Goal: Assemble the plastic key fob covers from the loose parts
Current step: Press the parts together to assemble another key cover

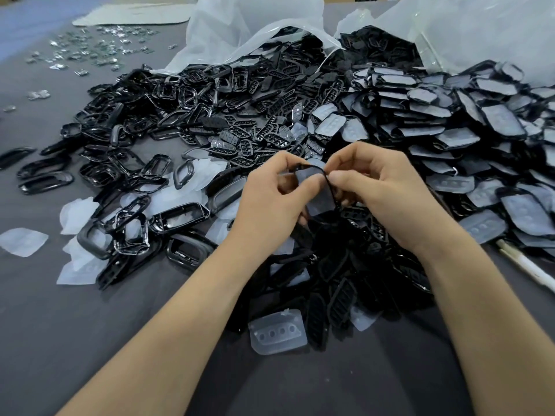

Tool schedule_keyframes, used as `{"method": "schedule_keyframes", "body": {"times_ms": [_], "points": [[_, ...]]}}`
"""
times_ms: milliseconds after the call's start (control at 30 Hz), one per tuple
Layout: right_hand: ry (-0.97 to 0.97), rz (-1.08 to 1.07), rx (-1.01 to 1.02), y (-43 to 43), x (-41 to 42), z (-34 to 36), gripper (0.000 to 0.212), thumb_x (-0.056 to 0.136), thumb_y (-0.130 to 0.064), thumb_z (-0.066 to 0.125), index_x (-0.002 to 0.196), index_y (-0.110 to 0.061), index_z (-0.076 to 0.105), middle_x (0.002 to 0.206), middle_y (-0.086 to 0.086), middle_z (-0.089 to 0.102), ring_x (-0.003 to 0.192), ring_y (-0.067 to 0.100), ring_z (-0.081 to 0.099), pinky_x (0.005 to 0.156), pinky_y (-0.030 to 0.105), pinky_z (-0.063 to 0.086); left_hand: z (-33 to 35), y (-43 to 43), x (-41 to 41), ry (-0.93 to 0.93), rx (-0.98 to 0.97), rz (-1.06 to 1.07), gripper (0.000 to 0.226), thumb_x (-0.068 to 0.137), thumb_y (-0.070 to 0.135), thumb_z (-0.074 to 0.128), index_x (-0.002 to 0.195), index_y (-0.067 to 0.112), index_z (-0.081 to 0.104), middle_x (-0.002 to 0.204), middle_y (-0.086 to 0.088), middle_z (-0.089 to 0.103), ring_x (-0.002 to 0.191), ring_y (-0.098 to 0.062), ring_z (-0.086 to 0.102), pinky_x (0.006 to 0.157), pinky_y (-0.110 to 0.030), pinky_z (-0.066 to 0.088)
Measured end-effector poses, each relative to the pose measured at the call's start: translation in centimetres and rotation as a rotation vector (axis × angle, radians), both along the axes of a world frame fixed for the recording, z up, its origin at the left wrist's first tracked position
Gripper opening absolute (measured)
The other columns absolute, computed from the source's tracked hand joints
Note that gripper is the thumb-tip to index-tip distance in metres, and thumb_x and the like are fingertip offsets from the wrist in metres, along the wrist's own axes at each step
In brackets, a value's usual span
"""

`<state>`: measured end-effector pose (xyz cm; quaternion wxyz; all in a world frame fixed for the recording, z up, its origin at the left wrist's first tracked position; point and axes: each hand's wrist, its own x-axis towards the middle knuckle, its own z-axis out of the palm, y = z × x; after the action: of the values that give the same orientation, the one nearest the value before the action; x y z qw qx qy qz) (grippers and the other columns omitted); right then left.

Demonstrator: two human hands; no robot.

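The bench (pixel 90 340), covered in dark grey cloth, bears a heap of black frames (pixel 126 163) toward its left edge, black perforated plates (pixel 255 136) at the middle, and stacked film-faced covers (pixel 450 130) toward the right edge. Translucent pads (pixel 277 333) lie scattered nearer the front edge. Clear bags (pixel 240 25) slump along the far edge. Small shiny bits (pixel 90 49), perhaps metal, dot the far left corner.

Nothing legible is showing anywhere, no text, label, brand, number or sign appearing on the key fob cover (pixel 319 192) at centre, the black frames (pixel 120 115) at 10 o'clock, the translucent pad (pixel 277 333) at 6 o'clock, the plastic bags (pixel 240 28) at 12 o'clock
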<state>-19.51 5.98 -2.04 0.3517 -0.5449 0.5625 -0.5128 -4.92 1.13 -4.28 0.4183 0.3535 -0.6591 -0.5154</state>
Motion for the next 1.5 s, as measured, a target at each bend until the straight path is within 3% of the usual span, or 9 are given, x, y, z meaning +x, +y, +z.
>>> {"method": "schedule_keyframes", "body": {"times_ms": [167, 333, 467, 600, 900, 1067, 1200, 1333, 1500], "points": [[0.030, -0.002, 0.007, 0.1, 0.2, 0.1, 0.017, 0.084, 0.000, 0.064, 0.078, -0.016, 0.068, 0.064, -0.008, 0.063, 0.056, 0.004, 0.055, 0.054, 0.016, 0.046, 0.0, 0.3, -0.1, 0.059, 0.026, -0.003, 0.015, 0.091, 0.007, 0.063, 0.087, 0.020, 0.056, 0.061, 0.006, 0.065, 0.050, -0.007, 0.055, 0.043, -0.019, 0.047], [0.126, -0.089, -0.036, 0.0, 0.3, 0.0, 0.019, 0.081, -0.003, 0.067, 0.073, -0.020, 0.068, 0.060, -0.008, 0.064, 0.053, 0.002, 0.056, 0.053, 0.015, 0.046, 0.1, 0.5, -0.1, 0.004, -0.056, 0.044, 0.021, 0.088, 0.012, 0.067, 0.083, 0.032, 0.062, 0.074, 0.005, 0.061, 0.052, -0.016, 0.058, 0.045, -0.025, 0.052], [0.210, -0.192, -0.054, -0.2, 0.4, -0.4, 0.016, 0.080, -0.007, 0.066, 0.073, -0.023, 0.066, 0.064, -0.007, 0.064, 0.058, 0.005, 0.057, 0.060, 0.023, 0.050, -0.1, 0.6, -0.4, -0.111, -0.161, 0.072, 0.007, 0.084, 0.023, 0.066, 0.091, 0.023, 0.066, 0.075, -0.003, 0.067, 0.057, -0.015, 0.060, 0.054, -0.035, 0.054], [0.187, -0.195, -0.058, -0.3, 0.1, -0.2, 0.018, 0.080, -0.006, 0.067, 0.073, -0.022, 0.065, 0.060, -0.011, 0.061, 0.054, 0.001, 0.053, 0.058, 0.018, 0.045, -0.5, 0.5, -0.5, -0.231, -0.273, 0.093, 0.014, 0.085, 0.026, 0.059, 0.086, 0.017, 0.070, 0.070, -0.007, 0.068, 0.064, -0.025, 0.060, 0.063, -0.043, 0.050], [-0.137, -0.050, 0.006, -0.1, -0.3, -0.2, 0.015, 0.083, 0.003, 0.065, 0.077, -0.010, 0.063, 0.066, 0.001, 0.059, 0.059, 0.010, 0.051, 0.058, 0.020, 0.045, -0.3, 0.5, -0.3, -0.160, -0.211, 0.017, 0.011, 0.092, 0.012, 0.060, 0.095, 0.019, 0.067, 0.071, -0.001, 0.067, 0.052, -0.004, 0.059, 0.055, -0.022, 0.051], [-0.522, -0.057, 0.054, -0.4, 1.0, -0.6, 0.025, 0.085, 0.007, 0.055, 0.069, -0.013, 0.054, 0.072, 0.009, 0.057, 0.063, 0.017, 0.054, 0.063, 0.027, 0.048, -0.4, 0.9, -0.7, -0.159, -0.250, 0.080, 0.021, 0.089, 0.025, 0.058, 0.093, 0.006, 0.068, 0.076, -0.014, 0.069, 0.069, -0.029, 0.064, 0.065, -0.047, 0.054], [-0.714, -0.108, 0.030, -0.6, 1.9, -1.1, 0.030, 0.083, 0.010, 0.050, 0.064, -0.013, 0.051, 0.063, 0.006, 0.056, 0.053, 0.011, 0.055, 0.049, 0.022, 0.048, -0.5, 1.2, -0.7, -0.186, -0.333, 0.131, 0.016, 0.091, 0.019, 0.061, 0.087, 0.004, 0.066, 0.069, -0.012, 0.065, 0.064, -0.028, 0.062, 0.062, -0.045, 0.049], [-0.339, -0.213, -0.097, -0.5, 1.6, -1.2, 0.031, 0.077, 0.006, 0.061, 0.058, -0.018, 0.058, 0.058, 0.000, 0.058, 0.053, 0.009, 0.052, 0.053, 0.019, 0.045, -0.3, 1.3, -0.7, -0.221, -0.406, 0.187, 0.019, 0.089, 0.016, 0.064, 0.075, 0.004, 0.060, 0.057, -0.008, 0.057, 0.057, -0.021, 0.050, 0.052, -0.026, 0.037], [0.138, -0.311, -0.136, -0.4, 1.0, -1.0, 0.004, 0.065, -0.019, 0.062, 0.062, -0.019, 0.062, 0.054, -0.002, 0.060, 0.051, 0.006, 0.048, 0.052, 0.023, 0.044, -0.2, 1.5, -0.8, -0.276, -0.454, 0.206, 0.024, 0.086, 0.019, 0.062, 0.067, 0.016, 0.048, 0.049, 0.008, 0.041, 0.050, -0.008, 0.040, 0.049, -0.016, 0.029]]}}
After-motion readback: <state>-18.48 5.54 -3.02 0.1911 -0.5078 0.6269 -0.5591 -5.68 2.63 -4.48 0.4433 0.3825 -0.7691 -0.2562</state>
